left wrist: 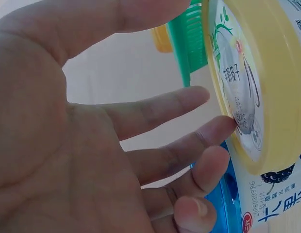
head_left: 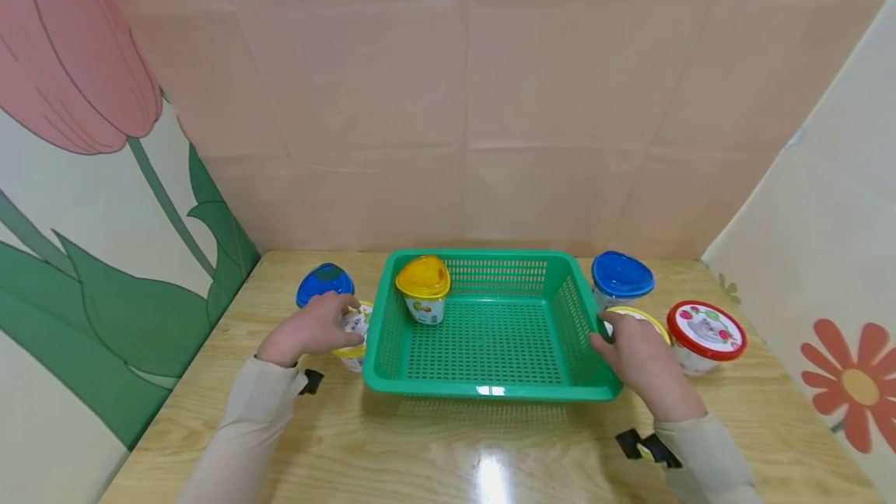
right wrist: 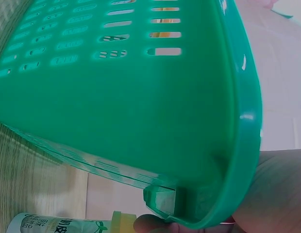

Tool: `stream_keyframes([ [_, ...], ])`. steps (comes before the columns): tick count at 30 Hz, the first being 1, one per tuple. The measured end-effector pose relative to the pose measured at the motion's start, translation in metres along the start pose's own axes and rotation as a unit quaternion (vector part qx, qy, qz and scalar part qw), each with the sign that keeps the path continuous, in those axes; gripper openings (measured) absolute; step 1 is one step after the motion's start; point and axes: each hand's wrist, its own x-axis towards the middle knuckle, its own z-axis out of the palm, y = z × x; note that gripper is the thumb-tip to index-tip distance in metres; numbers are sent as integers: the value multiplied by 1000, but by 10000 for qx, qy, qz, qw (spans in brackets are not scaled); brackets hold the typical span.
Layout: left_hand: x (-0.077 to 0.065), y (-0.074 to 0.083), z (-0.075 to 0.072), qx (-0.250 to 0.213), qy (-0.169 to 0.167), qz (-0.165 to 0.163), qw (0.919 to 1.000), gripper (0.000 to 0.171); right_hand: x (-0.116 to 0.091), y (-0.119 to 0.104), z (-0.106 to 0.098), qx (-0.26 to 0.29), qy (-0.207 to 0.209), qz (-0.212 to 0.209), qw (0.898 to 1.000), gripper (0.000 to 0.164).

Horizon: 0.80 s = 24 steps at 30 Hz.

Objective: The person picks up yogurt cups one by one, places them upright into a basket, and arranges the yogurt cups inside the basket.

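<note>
My left hand (head_left: 313,327) is over a tub with a pale yellow lid (left wrist: 281,87), left of the green basket. Its fingers are spread and loosely bent, and one fingertip touches the lid's printed top. A blue-lidded tub (head_left: 324,284) stands just behind that tub. My right hand (head_left: 640,360) grips the right rim of the green plastic basket (head_left: 490,391), its fingertips partly hidden by the rim. In the basket's left part sits a tub with an orange-yellow lid (head_left: 423,278). Under my right hand, another yellow-lidded tub (head_left: 654,320) is partly covered.
To the right of the basket stand a blue-lidded tub (head_left: 623,277) and a red-lidded tub (head_left: 707,333). The wooden table (head_left: 392,449) ends at a pinkish wall covering (head_left: 462,99), with flower-patterned panels on both sides.
</note>
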Motion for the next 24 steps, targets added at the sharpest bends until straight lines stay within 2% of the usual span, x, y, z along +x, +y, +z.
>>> stream_keyframes([
  [11,-2,7,2,236,96,-425,9988,74,0,0,2,-14,49,-21,10000,49],
  [24,-5,7,8,564,203,-750,9954,81,-1,0,0,-17,73,-28,10000,50],
])
